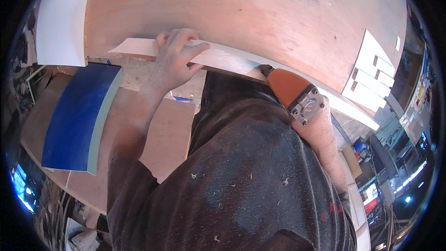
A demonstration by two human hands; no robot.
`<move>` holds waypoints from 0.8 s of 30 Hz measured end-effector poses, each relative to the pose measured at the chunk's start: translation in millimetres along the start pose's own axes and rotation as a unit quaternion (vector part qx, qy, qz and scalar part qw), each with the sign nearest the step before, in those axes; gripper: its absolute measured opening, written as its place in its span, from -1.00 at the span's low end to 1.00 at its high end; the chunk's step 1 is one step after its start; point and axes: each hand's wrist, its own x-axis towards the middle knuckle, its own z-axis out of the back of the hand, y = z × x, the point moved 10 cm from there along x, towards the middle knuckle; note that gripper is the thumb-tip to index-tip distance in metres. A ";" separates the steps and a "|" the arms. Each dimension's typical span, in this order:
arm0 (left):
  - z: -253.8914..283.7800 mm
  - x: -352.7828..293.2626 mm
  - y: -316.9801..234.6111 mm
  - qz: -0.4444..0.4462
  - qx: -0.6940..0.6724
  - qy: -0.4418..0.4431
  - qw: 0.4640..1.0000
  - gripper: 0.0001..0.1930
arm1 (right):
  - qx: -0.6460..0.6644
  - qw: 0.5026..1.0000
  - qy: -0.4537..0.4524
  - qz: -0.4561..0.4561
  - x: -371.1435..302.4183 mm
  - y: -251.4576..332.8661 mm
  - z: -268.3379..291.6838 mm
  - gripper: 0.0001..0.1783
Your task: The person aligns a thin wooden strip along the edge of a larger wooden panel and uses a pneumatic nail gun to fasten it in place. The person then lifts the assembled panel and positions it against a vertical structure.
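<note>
A long white strip (227, 60) lies along the near edge of a large wooden board (241, 14). My left hand (179, 58) rests on the strip's left part, its fingers bent over the far side and its thumb toward me. In my right hand (320, 116) is an orange air nail gun (290, 88) with a bolted silver cap. Its nose touches or nearly touches the strip's near edge, right of my left hand. The tool's body hides much of my right hand's grip. A blue braided hose (341, 130) hangs beside that hand.
At left, a curved blue panel (76, 116) lies on a lower brown board (158, 125). Beyond it stands a white panel (62, 18). On the right of the large board lies a white piece with slots (367, 76). Cluttered shelves and parts fill the far right.
</note>
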 end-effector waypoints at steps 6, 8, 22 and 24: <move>-2.7 3.9 -2.0 0.010 -0.039 0.008 0.999 -0.59 | 0.050 0.998 0.022 -0.029 -7.9 -16.0 -7.2 -0.60; -2.5 6.1 -4.2 0.004 -0.064 0.006 0.998 -0.58 | 0.068 0.997 0.021 -0.029 -12.9 -24.6 -10.7 -0.59; -28.9 57.2 -44.0 -0.036 -0.101 0.003 0.994 -0.52 | 0.107 0.981 -0.156 -0.039 -39.5 -77.8 6.4 -0.62; -28.0 58.9 -42.5 -0.028 -0.114 0.012 0.993 -0.52 | 0.124 0.976 -0.164 -0.066 -41.4 -75.0 6.6 -0.60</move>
